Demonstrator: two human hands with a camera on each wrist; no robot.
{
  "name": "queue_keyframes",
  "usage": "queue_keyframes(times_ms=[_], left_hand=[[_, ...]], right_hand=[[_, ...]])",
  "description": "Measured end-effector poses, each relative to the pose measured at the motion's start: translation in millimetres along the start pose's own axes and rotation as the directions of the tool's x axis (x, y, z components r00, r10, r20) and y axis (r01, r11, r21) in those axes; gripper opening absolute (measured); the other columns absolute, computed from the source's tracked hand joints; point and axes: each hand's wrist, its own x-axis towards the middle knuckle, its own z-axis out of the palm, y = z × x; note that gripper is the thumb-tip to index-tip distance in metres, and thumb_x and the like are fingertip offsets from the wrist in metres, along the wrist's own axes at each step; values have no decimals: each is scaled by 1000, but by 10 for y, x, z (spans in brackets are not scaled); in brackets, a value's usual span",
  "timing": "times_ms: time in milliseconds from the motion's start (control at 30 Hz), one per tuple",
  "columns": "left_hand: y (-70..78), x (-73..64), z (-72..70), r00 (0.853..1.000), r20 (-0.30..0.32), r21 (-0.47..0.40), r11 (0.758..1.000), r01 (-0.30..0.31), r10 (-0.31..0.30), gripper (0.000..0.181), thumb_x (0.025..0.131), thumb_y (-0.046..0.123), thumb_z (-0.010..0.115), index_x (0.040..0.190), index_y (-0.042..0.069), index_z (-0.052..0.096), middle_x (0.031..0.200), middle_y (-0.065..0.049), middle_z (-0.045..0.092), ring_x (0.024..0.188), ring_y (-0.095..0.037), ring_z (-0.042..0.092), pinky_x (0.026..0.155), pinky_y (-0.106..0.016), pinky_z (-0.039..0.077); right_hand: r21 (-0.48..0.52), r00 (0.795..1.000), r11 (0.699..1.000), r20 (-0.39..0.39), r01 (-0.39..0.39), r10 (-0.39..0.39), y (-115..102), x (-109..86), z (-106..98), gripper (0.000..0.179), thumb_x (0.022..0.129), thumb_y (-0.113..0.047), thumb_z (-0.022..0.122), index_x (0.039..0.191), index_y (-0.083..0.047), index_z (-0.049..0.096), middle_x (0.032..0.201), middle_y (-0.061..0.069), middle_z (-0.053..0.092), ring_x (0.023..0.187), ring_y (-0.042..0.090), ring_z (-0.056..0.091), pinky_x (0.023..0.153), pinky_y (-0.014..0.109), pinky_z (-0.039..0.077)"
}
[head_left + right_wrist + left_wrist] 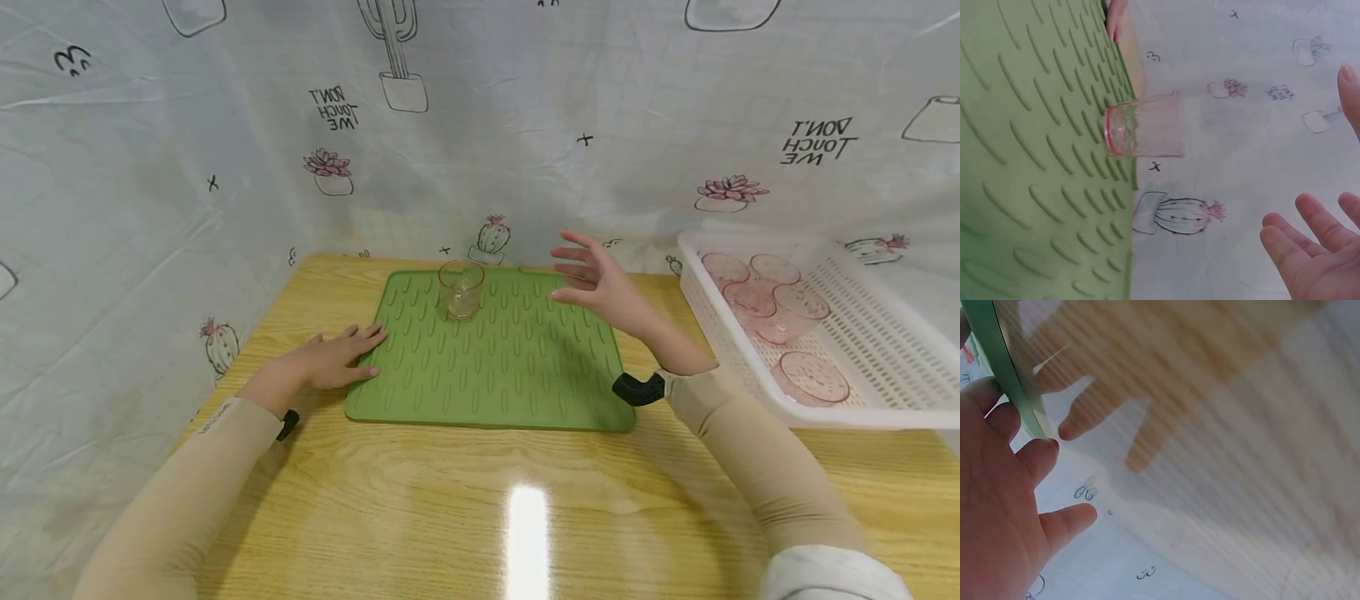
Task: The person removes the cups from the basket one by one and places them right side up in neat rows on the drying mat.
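A clear pinkish glass (461,292) stands upright near the back of a green ribbed mat (480,367). My left hand (337,358) rests at the mat's left edge with its fingers spread; in the left wrist view the fingertips (1044,453) touch that edge. My right hand (600,283) is raised above the mat's right side, right of the glass and apart from it. Its fingers are loosely bent and hold nothing. The right wrist view shows the glass (1144,125) on the mat, with the right hand's fingers (1297,244) off to one side.
At the right a white perforated plastic basket (892,325) holds several pink-tinted glasses (810,379). The wooden table (420,500) extends in front of the mat. A white printed curtain (487,167) hangs behind and along the left side.
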Motion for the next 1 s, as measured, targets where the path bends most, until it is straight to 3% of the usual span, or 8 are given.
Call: queue_keyframes(times_ms=[100,200,400,700,1000], left_hand=[[1,-8,-4,1000,7,-3,1000,8,-8,78,107,47,51,166,9,16,171,-17,5,153,-47,3,109,-81,-1],[3,-13,-6,1000,9,-2,1000,14,-14,80,107,48,51,166,9,13,171,-16,4,153,-47,2,109,-81,-2],[1,-11,-8,1000,0,4,1000,19,-19,83,107,50,50,166,7,10,170,-19,7,153,-48,4,109,-81,0],[2,-15,-5,1000,5,-5,1000,28,-28,84,107,48,51,166,7,7,170,-20,7,153,-47,3,109,-80,-1],[31,-18,-6,1000,3,-17,999,30,-30,83,108,46,51,166,6,8,170,-20,7,153,-47,3,110,-80,-2]], right_hand=[[-21,1000,1000,6,-2,2,-59,-109,-54,82,97,8,66,163,-6,18,158,21,37,146,37,37,117,46,34],[-44,1000,999,2,6,-6,-124,-234,-109,82,97,9,65,163,-5,19,158,21,37,146,38,37,115,35,38],[-96,996,992,-12,86,-88,-254,-494,-237,81,94,12,67,161,-3,24,154,24,42,142,44,40,110,24,41],[-198,992,974,-44,111,-122,-300,-784,-583,82,92,14,68,160,-11,30,142,-11,50,130,3,50,104,16,43],[-320,992,946,-105,39,-76,-236,-1079,-964,84,90,15,70,160,-14,32,140,-14,51,125,-6,50,100,11,42]])
